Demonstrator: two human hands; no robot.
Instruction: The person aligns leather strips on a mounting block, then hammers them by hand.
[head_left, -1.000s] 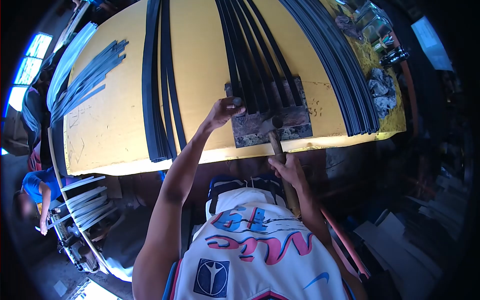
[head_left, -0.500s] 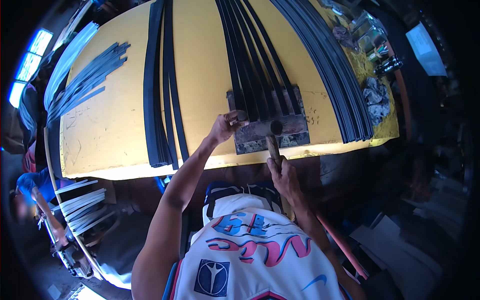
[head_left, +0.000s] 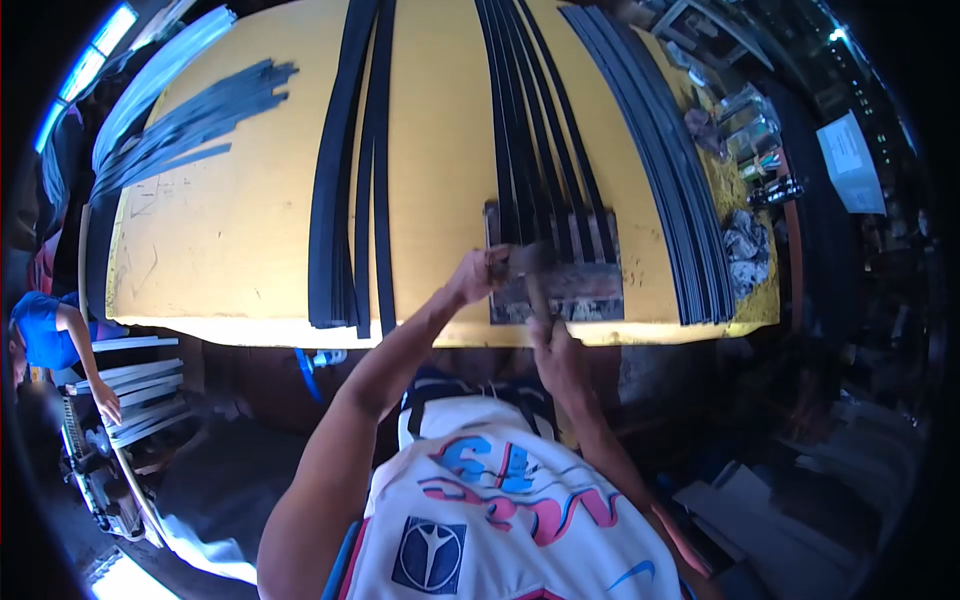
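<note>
My right hand [head_left: 556, 352] grips the wooden handle of a hammer [head_left: 534, 284], whose head is over the near part of a dark stone slab [head_left: 575, 290] on the yellow table [head_left: 250, 240]. My left hand [head_left: 478, 277] is closed on a small dark tool [head_left: 500, 262] held upright at the slab's left edge. Several long black strips [head_left: 535, 140] run from the far side of the table onto the slab, ending just beyond the hammer head.
A thick bundle of black strips [head_left: 660, 150] lies to the right, another bundle [head_left: 350, 190] to the left, and shorter grey strips [head_left: 190, 125] at the far left. Rags [head_left: 742, 245] and small containers [head_left: 750, 140] sit at the table's right edge. A person in blue [head_left: 50, 335] works at lower left.
The view has tilted and shifted so the slab sits lower and nearer. The hammer head has swung left toward the tool in my left hand.
</note>
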